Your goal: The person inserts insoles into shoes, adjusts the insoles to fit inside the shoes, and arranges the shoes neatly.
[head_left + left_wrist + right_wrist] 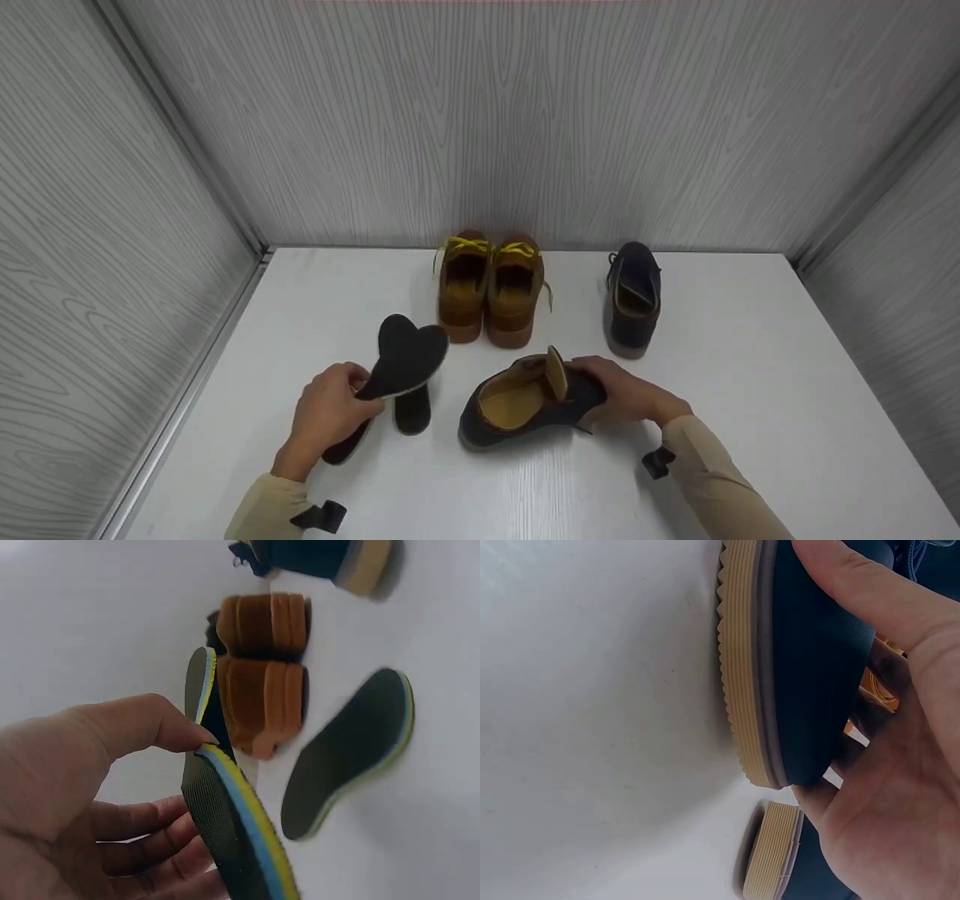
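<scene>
My left hand [330, 409] pinches a dark insole [259, 840] with a blue and yellow edge between thumb and fingers. Beyond the thumb tip, another dark insole part [196, 679] shows in the left wrist view; cannot tell whether it belongs to the same piece. A separate insole [349, 757] lies on the white surface close by. My right hand [626, 390] grips a dark blue shoe [517, 431] around its toe, thumb on one side and fingers on the other. Its opening faces up, the tan tongue [556, 373] stands raised, and the ridged pale sole [742, 667] shows in the right wrist view.
A pair of brown shoes [511, 315] with yellow laces stands side by side at the back middle of the white table [750, 450]. The other dark blue shoe [634, 330] is to their right. Grey wood-grained panels [480, 135] enclose the back and sides.
</scene>
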The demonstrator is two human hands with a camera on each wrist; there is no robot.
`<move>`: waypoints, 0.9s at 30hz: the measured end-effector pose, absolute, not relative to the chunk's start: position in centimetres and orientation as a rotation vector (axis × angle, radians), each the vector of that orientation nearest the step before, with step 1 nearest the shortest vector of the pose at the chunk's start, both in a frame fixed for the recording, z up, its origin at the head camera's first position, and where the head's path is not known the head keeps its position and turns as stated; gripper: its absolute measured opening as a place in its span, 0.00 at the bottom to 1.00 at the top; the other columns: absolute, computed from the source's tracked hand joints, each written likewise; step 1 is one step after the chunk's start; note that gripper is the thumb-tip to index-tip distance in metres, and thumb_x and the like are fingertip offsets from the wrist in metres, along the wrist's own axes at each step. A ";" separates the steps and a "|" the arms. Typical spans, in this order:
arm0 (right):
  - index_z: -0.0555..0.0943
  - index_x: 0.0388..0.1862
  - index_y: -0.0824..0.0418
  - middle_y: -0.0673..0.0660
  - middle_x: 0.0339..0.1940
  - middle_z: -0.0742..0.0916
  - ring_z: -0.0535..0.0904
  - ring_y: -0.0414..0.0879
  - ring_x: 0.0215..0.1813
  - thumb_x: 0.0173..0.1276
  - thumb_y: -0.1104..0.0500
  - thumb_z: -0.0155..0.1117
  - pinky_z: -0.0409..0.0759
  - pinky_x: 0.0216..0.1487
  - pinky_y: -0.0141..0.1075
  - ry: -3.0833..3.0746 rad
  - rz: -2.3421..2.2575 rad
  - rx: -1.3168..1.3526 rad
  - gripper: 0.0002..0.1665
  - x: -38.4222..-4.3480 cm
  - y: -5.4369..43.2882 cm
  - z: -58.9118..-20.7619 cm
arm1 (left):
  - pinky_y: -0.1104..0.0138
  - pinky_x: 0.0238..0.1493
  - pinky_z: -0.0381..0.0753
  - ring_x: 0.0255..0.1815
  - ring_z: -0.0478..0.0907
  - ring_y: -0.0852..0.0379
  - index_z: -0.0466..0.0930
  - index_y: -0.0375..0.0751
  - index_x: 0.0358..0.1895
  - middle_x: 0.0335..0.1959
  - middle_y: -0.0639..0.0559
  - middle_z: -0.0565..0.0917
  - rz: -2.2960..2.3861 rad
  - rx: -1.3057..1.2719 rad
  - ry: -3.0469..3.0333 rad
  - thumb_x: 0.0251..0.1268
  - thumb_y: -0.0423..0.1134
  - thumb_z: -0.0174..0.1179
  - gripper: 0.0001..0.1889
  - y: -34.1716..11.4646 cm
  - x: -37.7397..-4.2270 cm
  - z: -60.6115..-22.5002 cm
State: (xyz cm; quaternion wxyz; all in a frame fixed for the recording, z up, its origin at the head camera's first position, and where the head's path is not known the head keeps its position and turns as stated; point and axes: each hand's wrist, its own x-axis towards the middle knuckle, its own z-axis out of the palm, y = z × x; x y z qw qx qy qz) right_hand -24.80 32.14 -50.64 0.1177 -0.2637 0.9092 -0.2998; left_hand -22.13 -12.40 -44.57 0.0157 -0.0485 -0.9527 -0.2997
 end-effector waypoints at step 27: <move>0.62 0.71 0.60 0.59 0.68 0.68 0.60 0.56 0.69 0.48 0.61 0.79 0.58 0.66 0.55 2.739 -0.797 -0.774 0.52 -24.2 31.9 -50.8 | 0.57 0.23 0.71 0.27 0.69 0.52 0.77 0.41 0.22 0.23 0.52 0.70 -0.396 -0.846 -2.986 0.36 0.41 0.69 0.12 0.1 -22.4 -42.3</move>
